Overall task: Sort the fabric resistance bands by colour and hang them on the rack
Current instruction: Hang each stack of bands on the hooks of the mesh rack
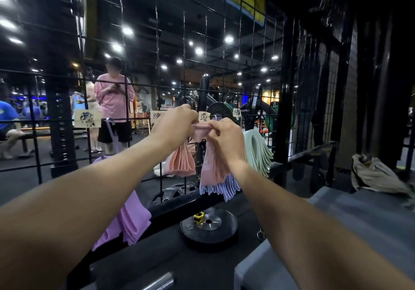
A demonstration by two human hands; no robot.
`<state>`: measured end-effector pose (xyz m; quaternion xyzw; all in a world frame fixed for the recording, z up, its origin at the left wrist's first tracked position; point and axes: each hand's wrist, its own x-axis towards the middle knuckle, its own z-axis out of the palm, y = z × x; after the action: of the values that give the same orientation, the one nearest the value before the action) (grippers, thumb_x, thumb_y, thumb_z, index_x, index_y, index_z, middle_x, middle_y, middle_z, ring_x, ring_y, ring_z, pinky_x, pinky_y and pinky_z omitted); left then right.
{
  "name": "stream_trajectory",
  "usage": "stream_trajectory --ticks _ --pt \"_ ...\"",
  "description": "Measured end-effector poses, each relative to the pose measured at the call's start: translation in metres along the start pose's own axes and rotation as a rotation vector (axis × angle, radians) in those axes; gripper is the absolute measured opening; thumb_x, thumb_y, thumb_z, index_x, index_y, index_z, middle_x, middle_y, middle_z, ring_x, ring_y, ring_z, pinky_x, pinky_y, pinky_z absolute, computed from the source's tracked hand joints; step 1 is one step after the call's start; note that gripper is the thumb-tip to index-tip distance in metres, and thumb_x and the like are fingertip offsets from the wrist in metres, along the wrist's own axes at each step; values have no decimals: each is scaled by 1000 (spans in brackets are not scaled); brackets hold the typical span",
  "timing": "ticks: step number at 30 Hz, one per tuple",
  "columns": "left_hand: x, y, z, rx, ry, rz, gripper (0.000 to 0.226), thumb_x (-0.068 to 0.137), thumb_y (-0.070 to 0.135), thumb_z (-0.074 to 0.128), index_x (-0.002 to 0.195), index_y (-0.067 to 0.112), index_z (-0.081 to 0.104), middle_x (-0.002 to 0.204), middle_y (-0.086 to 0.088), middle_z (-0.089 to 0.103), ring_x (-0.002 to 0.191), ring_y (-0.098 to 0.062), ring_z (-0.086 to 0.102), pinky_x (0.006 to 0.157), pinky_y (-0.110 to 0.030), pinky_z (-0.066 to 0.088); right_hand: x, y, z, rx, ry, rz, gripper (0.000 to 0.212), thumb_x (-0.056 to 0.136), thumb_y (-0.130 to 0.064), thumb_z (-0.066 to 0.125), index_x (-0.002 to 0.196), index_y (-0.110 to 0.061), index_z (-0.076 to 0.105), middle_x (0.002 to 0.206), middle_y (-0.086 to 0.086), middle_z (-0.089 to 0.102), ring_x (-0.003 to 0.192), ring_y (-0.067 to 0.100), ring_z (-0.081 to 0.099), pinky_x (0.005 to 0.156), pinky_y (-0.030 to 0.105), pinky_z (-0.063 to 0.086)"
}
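Note:
Both my hands are raised at a black wire grid rack (157, 87). My left hand (173, 123) and my right hand (224, 134) each pinch the top of a pink fabric band (213, 168), stretched between them. Its lower edges show pale blue trim. Behind it a bunch of peach-pink bands (180, 161) hangs on the rack. Pale green bands (258, 150) hang further right. Purple bands (130, 217) hang low on the left, under my left forearm. Paper labels (87, 117) are stuck along the rack's bar.
A black weight plate (208, 226) with a yellow clip lies on the dark bench below. A grey padded surface (359, 213) is at the right with a beige cloth bag (377, 175). People stand and sit beyond the grid at the left.

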<state>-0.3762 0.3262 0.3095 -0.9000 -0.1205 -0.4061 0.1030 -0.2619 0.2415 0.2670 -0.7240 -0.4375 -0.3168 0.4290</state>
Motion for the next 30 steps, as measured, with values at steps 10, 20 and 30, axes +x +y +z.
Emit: stream_trajectory --ticks 10,20,30 --pt "5 -1 -9 -83 87 -4 16 83 13 60 94 12 72 93 -6 60 82 -28 59 67 -33 44 3 -2 -15 36 39 -22 23 87 -13 54 100 -15 72 83 5 58 73 14 50 64 22 38" --pt "5 1 -9 -20 28 50 14 85 18 60 88 14 73 89 -6 60 81 -27 60 66 -35 46 -1 -1 -22 76 36 -11 28 88 -12 55 112 -15 69 92 7 60 84 19 56 77 33 48" --pt "-9 -2 3 197 -38 100 17 90 10 54 91 16 70 89 -1 53 85 -21 56 70 -42 53 -2 6 16 52 -34 30 27 89 -12 51 106 -20 70 92 5 59 86 19 56 71 32 48"
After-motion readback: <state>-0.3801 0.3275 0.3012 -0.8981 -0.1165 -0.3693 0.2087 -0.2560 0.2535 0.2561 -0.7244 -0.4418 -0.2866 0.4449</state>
